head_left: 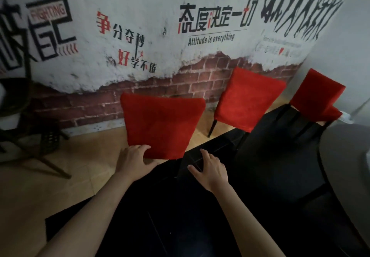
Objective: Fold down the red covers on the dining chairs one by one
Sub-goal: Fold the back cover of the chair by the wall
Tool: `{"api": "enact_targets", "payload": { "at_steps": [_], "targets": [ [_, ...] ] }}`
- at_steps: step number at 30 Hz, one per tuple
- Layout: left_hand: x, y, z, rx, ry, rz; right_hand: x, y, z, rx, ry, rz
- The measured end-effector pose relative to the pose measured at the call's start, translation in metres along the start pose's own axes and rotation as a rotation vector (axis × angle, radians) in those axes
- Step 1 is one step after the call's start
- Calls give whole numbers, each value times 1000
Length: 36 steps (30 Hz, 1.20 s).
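Observation:
The nearest red cover (162, 124) hangs over the back of a dark chair right in front of me. My left hand (133, 159) grips its lower left corner, fingers curled over the red fabric. My right hand (209, 167) lies with fingers spread on the black chair seat (220, 206) just right of the cover's bottom edge. A second red cover (248, 98) sits on the chair to the right, and a third red cover (317, 94) is on the far-right chair, its lower edge bunched.
A painted brick-and-plaster wall (160, 36) with lettering stands close behind the chairs. A dark stand with thin legs (40, 146) is at the left on the wooden floor (40, 192). A grey round table edge (348, 166) shows at the right.

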<state>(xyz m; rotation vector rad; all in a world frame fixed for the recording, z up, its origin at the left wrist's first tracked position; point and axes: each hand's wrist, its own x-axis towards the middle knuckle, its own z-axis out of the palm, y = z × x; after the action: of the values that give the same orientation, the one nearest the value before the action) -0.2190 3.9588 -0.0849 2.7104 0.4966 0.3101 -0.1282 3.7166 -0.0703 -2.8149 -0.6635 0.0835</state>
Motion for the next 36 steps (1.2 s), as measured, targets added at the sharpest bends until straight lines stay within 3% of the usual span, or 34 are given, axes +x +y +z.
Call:
{"api": "enact_targets", "payload": {
  "at_steps": [6, 13, 24, 29, 36],
  "targets": [
    [72, -33, -9, 47, 41, -29, 90, -26, 8, -18, -43, -73],
    [166, -67, -8, -5, 49, -10, 180, -51, 11, -35, -51, -25],
    [289, -58, 29, 5, 40, 45, 304, -35, 11, -85, -70, -29],
    [325, -56, 49, 93, -57, -8, 357, -20, 13, -100, -133, -125],
    [332, -59, 55, 188, -77, -8, 388, -8, 19, -198, -285, -197]
  ]
}}
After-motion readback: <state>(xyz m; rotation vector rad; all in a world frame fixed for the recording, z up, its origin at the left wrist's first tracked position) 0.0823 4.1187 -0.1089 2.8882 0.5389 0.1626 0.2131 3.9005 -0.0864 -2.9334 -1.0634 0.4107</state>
